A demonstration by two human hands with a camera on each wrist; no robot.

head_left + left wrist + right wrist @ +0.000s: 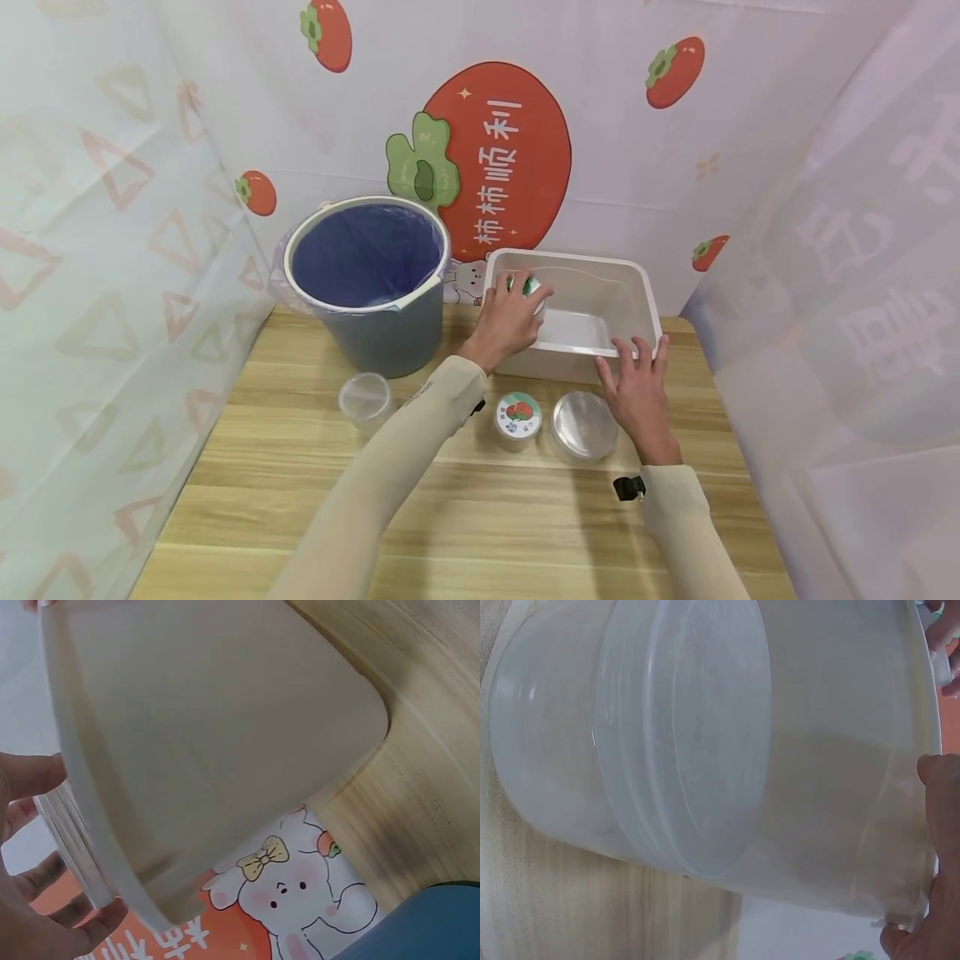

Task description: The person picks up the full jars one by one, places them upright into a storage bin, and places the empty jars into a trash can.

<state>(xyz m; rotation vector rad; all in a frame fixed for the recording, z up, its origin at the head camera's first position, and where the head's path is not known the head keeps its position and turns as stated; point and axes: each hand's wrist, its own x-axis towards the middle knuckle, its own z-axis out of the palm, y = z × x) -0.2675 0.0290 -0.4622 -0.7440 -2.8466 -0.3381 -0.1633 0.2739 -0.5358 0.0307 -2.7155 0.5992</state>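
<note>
My left hand [512, 317] reaches over the left end of a white rectangular plastic bin [573, 348]. Its spread fingers grip a small round tub [534, 292] with a printed lid, held at the bin's mouth; the palm hides part of it. In the left wrist view, the clear ridged edge of the tub [75, 844] shows between the fingers, beyond the bin's rim. At the front right corner, my right hand [641, 392] holds the bin's rim, fingers hooked over it. In the right wrist view, thumb and fingertips [892, 937] lie along that rim.
In front of the bin stand a tub with a tomato-print lid [517, 415] and a wider clear lidded tub [585, 427]. A clear cup [365, 398] stands further left, near a blue-grey bucket [390, 337] lined with a bag. Printed cloth [600, 150] hangs behind the wooden table [510, 533].
</note>
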